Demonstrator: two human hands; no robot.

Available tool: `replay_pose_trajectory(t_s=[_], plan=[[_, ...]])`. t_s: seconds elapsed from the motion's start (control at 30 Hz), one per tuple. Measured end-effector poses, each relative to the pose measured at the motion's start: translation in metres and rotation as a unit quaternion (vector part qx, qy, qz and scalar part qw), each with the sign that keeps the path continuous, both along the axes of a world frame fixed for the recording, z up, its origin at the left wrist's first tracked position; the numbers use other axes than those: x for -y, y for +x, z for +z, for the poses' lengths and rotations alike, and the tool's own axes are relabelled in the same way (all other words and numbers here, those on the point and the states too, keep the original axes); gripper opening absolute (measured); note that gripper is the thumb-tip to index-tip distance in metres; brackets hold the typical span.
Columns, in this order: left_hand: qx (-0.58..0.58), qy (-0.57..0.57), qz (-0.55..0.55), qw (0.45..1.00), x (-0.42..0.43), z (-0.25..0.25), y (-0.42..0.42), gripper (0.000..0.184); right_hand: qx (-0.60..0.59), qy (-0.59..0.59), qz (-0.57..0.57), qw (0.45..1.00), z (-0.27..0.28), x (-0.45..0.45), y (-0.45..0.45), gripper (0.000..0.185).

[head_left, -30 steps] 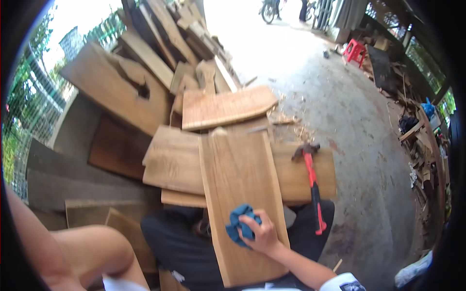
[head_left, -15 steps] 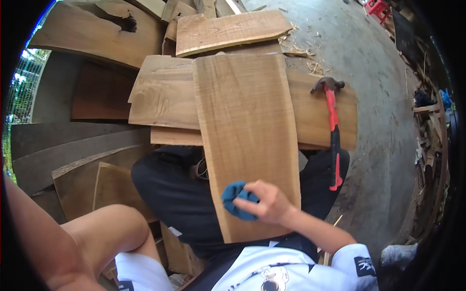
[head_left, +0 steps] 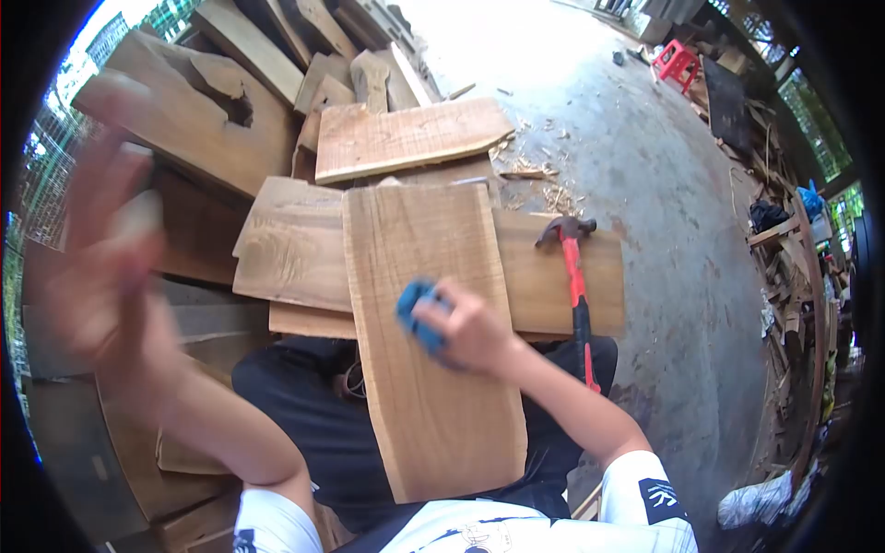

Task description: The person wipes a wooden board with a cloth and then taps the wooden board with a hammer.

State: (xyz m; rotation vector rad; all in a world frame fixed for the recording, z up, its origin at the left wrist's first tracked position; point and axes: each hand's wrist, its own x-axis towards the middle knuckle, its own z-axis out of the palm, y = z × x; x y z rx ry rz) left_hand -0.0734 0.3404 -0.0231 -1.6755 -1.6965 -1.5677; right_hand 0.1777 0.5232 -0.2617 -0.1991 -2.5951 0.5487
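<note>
My right hand is closed on a blue cloth, pressing it against the middle of a long wooden board. The board slopes from my lap onto other planks and has a pale, wavy edge. At the far left my left hand is raised in the air, blurred, with fingers stretched upward and nothing visible in it. A claw hammer with a red and black handle lies on the crosswise plank, right of the board.
Behind the board lies a short plank with a pointed end. Stacked slabs fill the left side, one with a hole. Wood shavings litter the concrete floor. A red stool stands at the back right, near scrap wood.
My right hand and the cloth have moved up the board, away from my lap. My left hand has come up into view on the left. The camera view has tilted upward.
</note>
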Motion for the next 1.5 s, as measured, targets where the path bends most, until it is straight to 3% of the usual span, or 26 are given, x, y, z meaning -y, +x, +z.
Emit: replay_pose_trajectory(t_s=[0.03,0.1,0.13,0.2,0.27,0.3,0.33,0.4,0.5,0.53,0.63,0.73,0.8,0.87,0.9,0.93,1.0,1.03,1.07,1.1,1.13,1.2,1.23,1.3,1.4,1.5], plan=[[0.071,0.055,0.023,0.996,-0.043,-0.028,0.008,0.043,-0.006,-0.044,-0.075,0.996,0.006,-0.028,-0.006,0.050],[0.131,-0.101,0.074,0.983,-0.077,-0.104,-0.008,0.043,-0.045,-0.079,-0.206,0.974,0.003,-0.057,-0.025,0.049],[0.093,-0.154,0.145,0.973,-0.092,-0.147,0.003,0.043,-0.058,-0.026,-0.194,0.979,-0.001,-0.047,-0.033,0.043],[0.063,-0.224,0.146,0.961,-0.104,-0.225,0.003,0.046,-0.038,0.004,-0.094,0.995,-0.007,-0.005,-0.044,0.036],[0.013,-0.267,0.193,0.944,-0.097,-0.257,0.009,0.048,0.007,0.032,0.062,0.998,-0.013,0.033,-0.039,0.031],[-0.008,-0.285,0.207,0.936,-0.090,-0.266,0.010,0.050,0.013,0.032,0.087,0.996,-0.006,0.028,-0.038,0.032],[0.070,-0.279,0.216,0.933,-0.085,-0.282,0.007,0.048,0.018,0.029,0.112,0.993,-0.001,0.022,-0.033,0.033],[0.047,-0.301,0.224,0.926,-0.081,-0.284,0.007,0.047,-0.004,0.052,-0.022,0.998,0.005,-0.029,-0.045,0.037],[0.064,-0.324,0.230,0.915,-0.084,-0.276,0.014,0.043,-0.077,-0.061,-0.243,0.965,-0.005,-0.074,-0.075,0.047],[0.069,-0.319,0.227,0.918,-0.084,-0.276,0.013,0.042,-0.086,-0.040,-0.237,0.967,-0.010,-0.064,-0.082,0.048],[0.074,-0.312,0.224,0.920,-0.082,-0.278,0.010,0.040,-0.069,-0.054,-0.057,0.994,-0.008,-0.012,-0.085,0.045],[0.059,-0.284,0.194,0.937,-0.073,-0.278,-0.001,0.039,0.033,0.052,0.096,0.993,0.004,0.000,-0.070,0.035],[0.035,-0.188,0.181,0.965,-0.058,-0.256,-0.002,0.037,0.030,0.060,0.010,0.998,0.008,-0.037,-0.071,0.033],[0.080,-0.159,0.189,0.966,-0.059,-0.232,0.012,0.036,0.003,0.000,-0.153,0.988,0.007,-0.075,-0.081,0.034],[0.118,-0.148,0.143,0.972,-0.065,-0.217,0.028,0.037,-0.023,-0.034,-0.239,0.970,0.007,-0.084,-0.085,0.036],[0.155,-0.135,0.097,0.974,-0.073,-0.208,0.041,0.039,-0.041,-0.065,-0.257,0.963,0.005,-0.076,-0.093,0.042],[0.123,-0.162,0.055,0.977,-0.090,-0.219,0.050,0.052,-0.022,-0.131,-0.196,0.972,0.005,-0.047,-0.099,0.045],[0.106,-0.181,0.044,0.977,-0.097,-0.226,0.051,0.056,0.012,-0.197,-0.112,0.974,0.008,-0.043,-0.099,0.052],[0.202,-0.200,-0.030,0.958,-0.100,-0.232,0.050,0.059,0.033,-0.203,-0.036,0.978,0.011,-0.050,-0.096,0.057],[0.173,-0.204,-0.017,0.964,-0.102,-0.238,0.051,0.059,0.056,-0.208,0.041,0.976,0.014,-0.061,-0.088,0.061],[0.145,-0.208,-0.005,0.967,-0.104,-0.242,0.054,0.060,0.079,-0.206,0.046,0.974,0.021,-0.073,-0.083,0.068],[0.093,-0.224,0.014,0.970,-0.114,-0.241,0.067,0.065,0.029,-0.372,0.065,0.926,0.018,-0.100,-0.072,0.067],[0.057,-0.232,0.028,0.971,-0.121,-0.241,0.072,0.066,-0.005,-0.427,-0.018,0.904,0.027,-0.103,-0.064,0.056],[0.038,-0.245,0.064,0.967,-0.135,-0.233,0.090,0.066,-0.171,-0.176,-0.194,0.950,-0.010,-0.117,-0.071,0.039],[-0.047,-0.247,0.090,0.964,-0.151,-0.235,0.103,0.064,-0.138,-0.025,-0.283,0.949,-0.050,-0.114,-0.079,0.033],[-0.128,-0.210,0.072,0.967,-0.155,-0.238,0.090,0.055,-0.114,-0.037,-0.326,0.938,-0.035,-0.107,-0.077,0.037]])
